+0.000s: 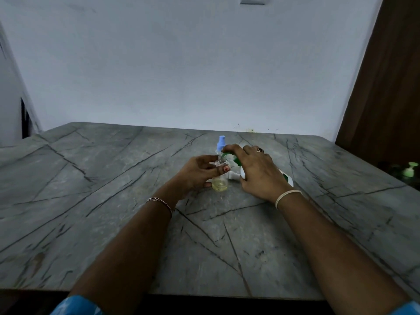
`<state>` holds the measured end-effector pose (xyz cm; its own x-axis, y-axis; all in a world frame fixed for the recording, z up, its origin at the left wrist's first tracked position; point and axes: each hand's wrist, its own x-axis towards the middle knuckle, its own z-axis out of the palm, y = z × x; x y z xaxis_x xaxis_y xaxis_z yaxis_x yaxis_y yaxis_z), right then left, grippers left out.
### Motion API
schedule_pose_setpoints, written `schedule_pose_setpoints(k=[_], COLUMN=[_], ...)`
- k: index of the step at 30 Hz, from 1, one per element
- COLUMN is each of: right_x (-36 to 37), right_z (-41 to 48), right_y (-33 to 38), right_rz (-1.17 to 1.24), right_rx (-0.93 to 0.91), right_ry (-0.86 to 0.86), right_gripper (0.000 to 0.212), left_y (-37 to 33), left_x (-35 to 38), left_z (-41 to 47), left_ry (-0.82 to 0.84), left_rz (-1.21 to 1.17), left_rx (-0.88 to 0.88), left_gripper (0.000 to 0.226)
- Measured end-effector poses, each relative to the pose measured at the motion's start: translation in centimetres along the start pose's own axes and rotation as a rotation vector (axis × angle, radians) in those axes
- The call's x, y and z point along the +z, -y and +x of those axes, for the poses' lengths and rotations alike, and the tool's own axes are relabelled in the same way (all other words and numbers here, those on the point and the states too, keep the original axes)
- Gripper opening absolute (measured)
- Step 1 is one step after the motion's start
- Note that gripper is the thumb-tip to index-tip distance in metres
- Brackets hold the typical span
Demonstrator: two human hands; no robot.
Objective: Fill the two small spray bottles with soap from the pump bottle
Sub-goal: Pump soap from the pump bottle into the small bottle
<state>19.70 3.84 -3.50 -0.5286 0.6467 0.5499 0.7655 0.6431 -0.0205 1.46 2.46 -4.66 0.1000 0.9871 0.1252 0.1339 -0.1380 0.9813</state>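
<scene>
Small clear spray bottle (220,172), uncapped, upright near the middle of the grey veined table (113,212); contents: a shallow layer of pale yellow liquid (219,185) at the bottom, the rest of the body empty. Left hand (195,176), at the bottle's 9 o'clock, wraps thumb and fingers round its body, thumb across the near face. Pump bottle (286,178), white with green label, at the clear bottle's 3 o'clock, leaning so that its head points toward 10 o'clock; its green spout (225,154) arches over the clear bottle's open neck; fill level cannot be told through the opaque wall. Right hand (255,171) lies over the pump head, fingers curled down onto it, palm covering the bottle's shoulder. Second small spray bottle (220,143), blue spray top fitted, stands upright just behind the first at its 12 o'clock, body largely hidden by hands and spout, contents not visible. White spray top (234,176), loose, lies on the table between the clear bottle and the pump bottle. Green pump top (410,169), blurred, at the table's far 3 o'clock edge. Chain bracelet (159,201) on left wrist; pale band (287,197) on right wrist; dark-stoned ring (260,150) on a right finger.
</scene>
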Motion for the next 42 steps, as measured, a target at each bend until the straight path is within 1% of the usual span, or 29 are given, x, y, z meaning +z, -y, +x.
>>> schedule_pose_setpoints(k=[4,10,13,16,21,24,26,29,32,35,38,42], right_x=[0.14,0.13,0.04,0.04,0.34,0.35,0.26,0.27,0.18,0.07,0.1,0.1], right_z=[0.16,-0.27,-0.26,-0.2,0.19,-0.06,-0.26,-0.44,-0.33,-0.19,-0.13,-0.4], right_y=[0.03,-0.26,-0.31,-0.16,0.04,-0.06,-0.23,-0.36,-0.28,-0.07,-0.04,-0.2], right_rz=[-0.006,-0.07,-0.063,-0.046,-0.029,-0.06,-0.086,-0.097,-0.089,-0.06,-0.053,-0.06], right_rx=[0.005,-0.035,-0.032,-0.017,0.008,-0.003,-0.012,-0.023,-0.013,0.002,0.002,-0.012], right_ry=[-0.014,-0.016,-0.006,0.0,-0.026,-0.026,-0.02,-0.021,-0.012,-0.008,-0.013,-0.01], right_gripper=[0.072,0.084,0.085,0.079,0.072,0.076,0.081,0.085,0.079,0.074,0.073,0.079], left_y=[-0.1,-0.05,-0.06,-0.17,-0.21,-0.16,-0.1,-0.08,-0.15,0.04,0.14,0.27], left_x=[0.07,0.08,0.09,0.15,0.11,0.16,0.16,0.2,0.24,0.2,0.13,0.1], left_z=[-0.14,-0.19,-0.19,-0.27,-0.39,-0.37,-0.31,-0.23,-0.27,-0.12,0.0,-0.02], left_ry=[0.007,0.005,-0.003,0.001,0.006,0.012,0.015,0.008,0.008,0.008,0.009,0.015], left_rz=[-0.003,-0.014,-0.008,-0.011,-0.004,-0.012,-0.013,-0.017,-0.013,-0.008,-0.007,-0.03], left_rx=[0.008,0.015,0.008,0.006,0.006,0.012,0.01,0.005,0.003,0.0,-0.004,0.001], left_gripper=[0.04,0.028,0.036,0.034,0.04,0.03,0.027,0.031,0.032,0.04,0.036,0.038])
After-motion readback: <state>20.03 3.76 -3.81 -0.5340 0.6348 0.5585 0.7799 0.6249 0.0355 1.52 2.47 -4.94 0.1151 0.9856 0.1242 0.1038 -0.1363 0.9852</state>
